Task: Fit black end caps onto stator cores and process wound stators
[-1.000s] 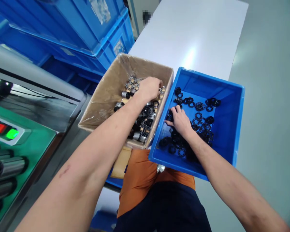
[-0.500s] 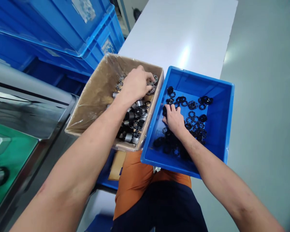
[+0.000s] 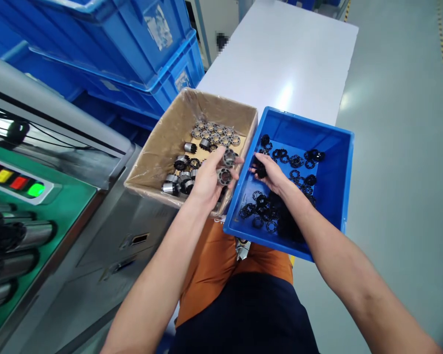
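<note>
My left hand point(image 3: 206, 183) is over the near right part of a plastic-lined cardboard box point(image 3: 155, 142). Its fingers are closed around two slotted metal rings point(image 3: 224, 176), held one beyond the other with their round faces up. Beneath and around it are metal cylinders with black ends point(image 3: 170, 188), and grey slotted rings point(image 3: 210, 127) stand in rows at the far end. Inside the blue bin point(image 3: 339, 196), near its left wall, my right hand point(image 3: 272, 176) has its fingers curled around black slotted rings point(image 3: 260, 171); how many is hidden. Loose black rings point(image 3: 258, 209) lie on the bin floor.
Box and bin stand side by side at the near end of a white table point(image 3: 291, 44). Stacked blue crates point(image 3: 170, 59) rise at the back left. A green machine top point(image 3: 74, 182) with lit buttons and metal cylinders point(image 3: 29, 233) is at the left.
My left hand has come nearer from the box's far side and now holds two metal rings. My right hand has turned, with black rings in its fingers. The view has shifted.
</note>
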A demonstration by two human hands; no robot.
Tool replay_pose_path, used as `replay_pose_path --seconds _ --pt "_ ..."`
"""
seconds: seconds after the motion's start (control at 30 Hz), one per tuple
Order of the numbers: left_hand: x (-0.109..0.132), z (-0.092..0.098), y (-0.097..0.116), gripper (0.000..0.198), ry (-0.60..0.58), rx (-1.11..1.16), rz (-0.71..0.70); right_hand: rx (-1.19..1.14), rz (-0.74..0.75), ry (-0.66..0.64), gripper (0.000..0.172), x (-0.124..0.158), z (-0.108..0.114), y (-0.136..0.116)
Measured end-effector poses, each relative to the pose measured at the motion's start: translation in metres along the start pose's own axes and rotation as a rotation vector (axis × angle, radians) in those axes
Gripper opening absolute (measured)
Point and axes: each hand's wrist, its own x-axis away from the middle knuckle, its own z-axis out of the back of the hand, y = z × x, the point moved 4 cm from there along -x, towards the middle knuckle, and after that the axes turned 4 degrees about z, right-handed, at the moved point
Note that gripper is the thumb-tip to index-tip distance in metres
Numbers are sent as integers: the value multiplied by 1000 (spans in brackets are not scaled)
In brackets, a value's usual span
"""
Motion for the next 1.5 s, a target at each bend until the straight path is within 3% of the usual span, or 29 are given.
replay_pose_path --seconds 0.13,0.23,0.33,0.43,0.57,0.7,0.83,0.97,1.13,1.37,1.5 --pt "9 7 -8 32 -31 67 -62 -71 48 108 29 6 -1 -15" --pt "14 9 -8 43 -70 25 -97 -102 134 115 25 17 0 -37" --pt "17 6 -7 58 -101 -53 -145 -33 330 -42 33 38 -5 -62" --pt "20 2 -8 63 -169 -101 -199 206 651 -280 29 71 -19 -82" --pt "20 3 -9 53 -273 -163 -311 434 955 -367 25 107 -33 -94" --pt "15 3 -11 51 -385 -157 -386 471 929 -348 34 111 -33 -93" --pt "11 5 -13 45 -337 -156 -421 415 924 -324 50 110 -31 -89" --pt "12 4 -12 41 -317 -167 -498 265 762 -362 29 108 -35 -85" --pt "13 7 -13 38 -286 -182 -573 154 614 -389 39 106 -36 -78" --pt "19 3 -4 37 -267 -379 -760 269 823 -211 14 104 -30 -78" --pt "20 -3 -2 43 -359 -417 -722 342 934 -120 15 110 -29 -85"
